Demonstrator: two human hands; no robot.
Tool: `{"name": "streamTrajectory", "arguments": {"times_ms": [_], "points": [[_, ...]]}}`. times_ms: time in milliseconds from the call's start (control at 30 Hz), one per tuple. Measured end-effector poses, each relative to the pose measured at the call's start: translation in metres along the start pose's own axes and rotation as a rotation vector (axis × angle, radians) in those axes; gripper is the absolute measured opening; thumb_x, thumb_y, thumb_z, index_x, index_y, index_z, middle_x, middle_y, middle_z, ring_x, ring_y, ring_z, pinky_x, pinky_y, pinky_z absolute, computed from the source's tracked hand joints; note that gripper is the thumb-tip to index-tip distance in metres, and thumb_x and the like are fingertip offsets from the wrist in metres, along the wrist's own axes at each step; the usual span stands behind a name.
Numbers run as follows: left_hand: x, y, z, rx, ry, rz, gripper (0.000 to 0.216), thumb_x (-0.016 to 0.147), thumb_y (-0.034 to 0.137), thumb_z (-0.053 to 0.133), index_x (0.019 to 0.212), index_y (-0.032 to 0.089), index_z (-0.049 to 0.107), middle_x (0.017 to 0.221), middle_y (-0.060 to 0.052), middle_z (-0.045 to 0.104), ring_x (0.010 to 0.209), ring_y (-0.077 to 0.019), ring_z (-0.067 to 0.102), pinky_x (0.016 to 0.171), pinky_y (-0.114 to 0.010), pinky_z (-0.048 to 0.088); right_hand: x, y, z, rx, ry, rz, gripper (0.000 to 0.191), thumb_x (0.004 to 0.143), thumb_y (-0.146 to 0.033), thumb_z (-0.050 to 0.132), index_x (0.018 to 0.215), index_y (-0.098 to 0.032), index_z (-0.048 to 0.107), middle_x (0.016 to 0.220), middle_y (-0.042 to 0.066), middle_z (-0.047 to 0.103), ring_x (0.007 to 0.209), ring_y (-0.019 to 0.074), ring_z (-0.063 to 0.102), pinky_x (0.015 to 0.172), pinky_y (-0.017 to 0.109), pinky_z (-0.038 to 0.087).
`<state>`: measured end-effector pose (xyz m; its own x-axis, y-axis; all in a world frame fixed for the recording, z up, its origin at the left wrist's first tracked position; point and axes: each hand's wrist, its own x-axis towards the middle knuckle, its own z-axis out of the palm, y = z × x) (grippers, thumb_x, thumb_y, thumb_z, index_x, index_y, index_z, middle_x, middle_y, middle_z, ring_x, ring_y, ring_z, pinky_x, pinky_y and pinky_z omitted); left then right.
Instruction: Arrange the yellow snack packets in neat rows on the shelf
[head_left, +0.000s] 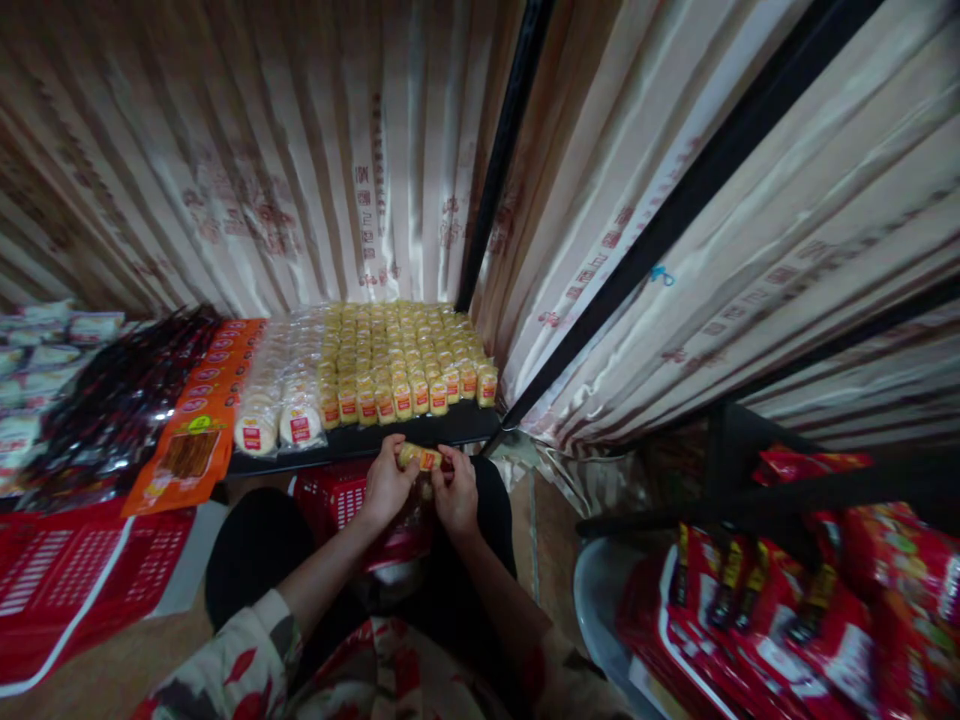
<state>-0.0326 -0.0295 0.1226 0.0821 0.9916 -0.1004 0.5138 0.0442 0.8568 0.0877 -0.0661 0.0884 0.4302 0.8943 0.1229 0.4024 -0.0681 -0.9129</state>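
Pinching a small yellow snack pack point(420, 457) between them, left hand point(386, 487) and right hand point(456, 492) grip its ends above the red basket point(334, 500); light, crinkly, probably crushable; beyond, matching packs point(405, 355) fill the black shelf point(360, 440).

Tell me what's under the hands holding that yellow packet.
Under the left hand and right hand, gripping a yellow packet, sits a red basket. Its contents are hidden by the hands and arms.
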Motion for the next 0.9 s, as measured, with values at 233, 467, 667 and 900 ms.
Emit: {"name": "streamTrajectory", "arguments": {"times_ms": [233, 467, 667, 900], "points": [[0.033, 0.049, 0.015, 0.158, -0.018, 0.291, 0.034, 0.080, 0.015, 0.053, 0.113, 0.019, 0.054, 0.112, -0.005, 0.060, 0.106, -0.0168, 0.055, 0.096, -0.030, 0.042, 0.017, -0.004, -0.017, -0.122, 0.144, -0.183, 0.037, 0.081, -0.022, 0.038, 0.114, -0.018, 0.055, 0.121, 0.013, 0.052, 0.115, 0.0230, 0.047, 0.095, 0.044, 0.043], [0.065, 0.086, 0.039, 0.309, -0.060, 0.452, 0.038, 0.084, 0.013, 0.047, 0.122, 0.017, 0.052, 0.119, -0.009, 0.052, 0.111, -0.0179, 0.051, 0.097, -0.028, 0.040, 0.039, 0.003, -0.022, -0.119, 0.155, -0.220, 0.047, 0.082, -0.019, 0.035, 0.126, -0.014, 0.048, 0.135, 0.014, 0.043, 0.127, 0.0220, 0.039, 0.101, 0.044, 0.039], [0.085, 0.108, 0.058, 0.539, -0.118, 0.470, 0.038, 0.087, 0.016, 0.040, 0.124, 0.019, 0.050, 0.111, -0.009, 0.052, 0.099, -0.0196, 0.055, 0.086, -0.029, 0.046, 0.056, 0.011, -0.024, -0.071, 0.134, -0.196, 0.052, 0.080, -0.015, 0.036, 0.131, -0.013, 0.045, 0.138, 0.014, 0.044, 0.129, 0.0211, 0.039, 0.106, 0.043, 0.035], [0.097, 0.113, 0.070, 0.737, -0.145, 0.427, 0.038, 0.087, 0.015, 0.040, 0.124, 0.019, 0.046, 0.116, -0.011, 0.050, 0.094, -0.0206, 0.058, 0.076, -0.029, 0.048, 0.071, 0.023, -0.022, -0.048, 0.126, -0.172, 0.050, 0.081, -0.016, 0.037, 0.128, -0.010, 0.050, 0.134, 0.014, 0.049, 0.127, 0.0216, 0.042, 0.107, 0.042, 0.035]]}}
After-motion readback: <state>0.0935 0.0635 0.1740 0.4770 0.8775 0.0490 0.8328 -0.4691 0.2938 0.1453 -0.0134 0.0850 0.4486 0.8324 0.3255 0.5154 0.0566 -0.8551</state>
